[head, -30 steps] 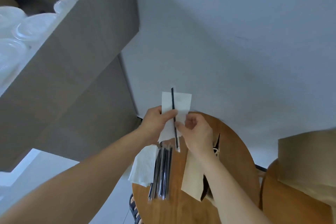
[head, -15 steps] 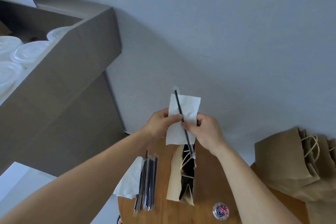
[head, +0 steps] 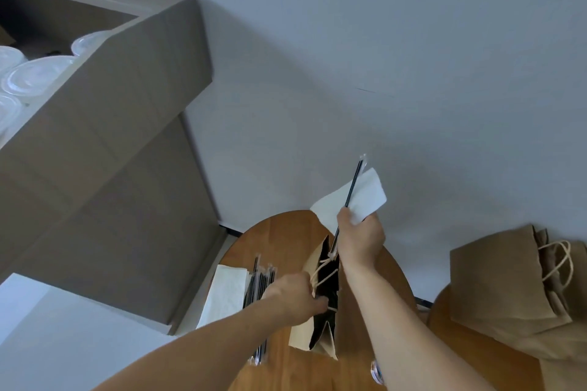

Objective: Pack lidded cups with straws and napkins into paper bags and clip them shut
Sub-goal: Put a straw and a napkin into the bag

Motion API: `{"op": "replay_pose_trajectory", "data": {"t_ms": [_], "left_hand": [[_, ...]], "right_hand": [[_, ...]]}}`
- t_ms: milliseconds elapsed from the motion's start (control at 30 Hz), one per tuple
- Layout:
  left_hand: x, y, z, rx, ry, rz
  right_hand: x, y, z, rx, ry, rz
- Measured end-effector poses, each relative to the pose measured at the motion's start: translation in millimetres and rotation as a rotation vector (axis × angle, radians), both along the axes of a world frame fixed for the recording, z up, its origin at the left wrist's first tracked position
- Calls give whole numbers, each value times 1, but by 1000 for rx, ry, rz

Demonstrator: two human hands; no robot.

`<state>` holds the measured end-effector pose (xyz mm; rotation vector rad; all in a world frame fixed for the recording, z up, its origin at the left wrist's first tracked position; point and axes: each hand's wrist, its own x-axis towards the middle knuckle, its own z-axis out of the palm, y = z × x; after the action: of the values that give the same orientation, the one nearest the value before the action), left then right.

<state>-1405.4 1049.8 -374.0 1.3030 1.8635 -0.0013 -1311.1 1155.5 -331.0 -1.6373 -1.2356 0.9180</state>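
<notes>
Above round wooden table [head: 279, 232]: right hand [head: 360, 240] pinches one wrapped straw [head: 354, 187] plus one napkin [head: 368, 197] over one open paper bag [head: 301, 333] standing on it; left hand [head: 293, 295] fingers curl round bag's rim. Beside bag: straw bundle [head: 259, 279], napkin stack [head: 227, 292]. On shelf [head: 127, 105], left: at least three lidded cups [head: 31, 76].

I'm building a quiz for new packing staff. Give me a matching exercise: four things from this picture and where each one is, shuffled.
Things:
1 straw
2 open bag
3 lidded cups
4 flat bags

Places:
a on the grey shelf
b in the right hand with a napkin
c piled at far right
d gripped at its mouth by the left hand

Pairs: 1-b; 2-d; 3-a; 4-c
</notes>
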Motion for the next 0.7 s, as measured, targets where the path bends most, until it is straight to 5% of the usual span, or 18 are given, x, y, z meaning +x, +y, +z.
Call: {"op": "replay_pose_trajectory", "data": {"t_ms": [133, 233, 333, 500, 700], "left_hand": [[-2, 1, -3, -7, -130, 205], [-10, -1, -3, -91, -412, 415], [-16, -7, -8, -99, -612, 266], [-19, -14, -18, -94, -455, -49], [-9, -8, -29, -29, -322, 95]], "right_hand": [[4, -18, -19, -55, -31, 22], [6, -29, -26, -112, -14, 64], [10, -33, -26, -110, -5, 79], [15, -21, -17, -89, -78, 90], [19, -40, -26, -176, -184, 202]]}}
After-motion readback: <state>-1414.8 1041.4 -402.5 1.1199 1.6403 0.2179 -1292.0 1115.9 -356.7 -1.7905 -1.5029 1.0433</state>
